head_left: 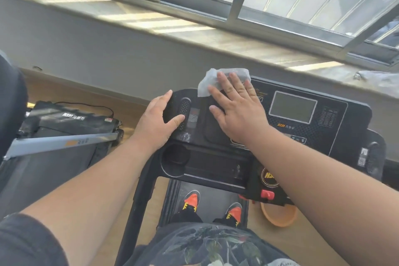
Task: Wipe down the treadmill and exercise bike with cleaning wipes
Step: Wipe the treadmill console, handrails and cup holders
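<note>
The black treadmill console (336, 123) fills the middle of the view, with a grey screen (292, 107) right of centre. A white cleaning wipe (208, 84) lies on the console's upper left part. My right hand (235, 106) presses flat on the wipe with straight, spread fingers. My left hand (159, 119) grips the console's left end, fingers over the edge and thumb on top near the speaker grille. No exercise bike is recognisable.
A second, folded treadmill (64, 127) lies on the wooden floor at the left. An orange basin (280, 215) sits on the floor under the console's right side. My feet in orange shoes (192, 201) stand on the belt. A grey wall and window ledge run just beyond the console.
</note>
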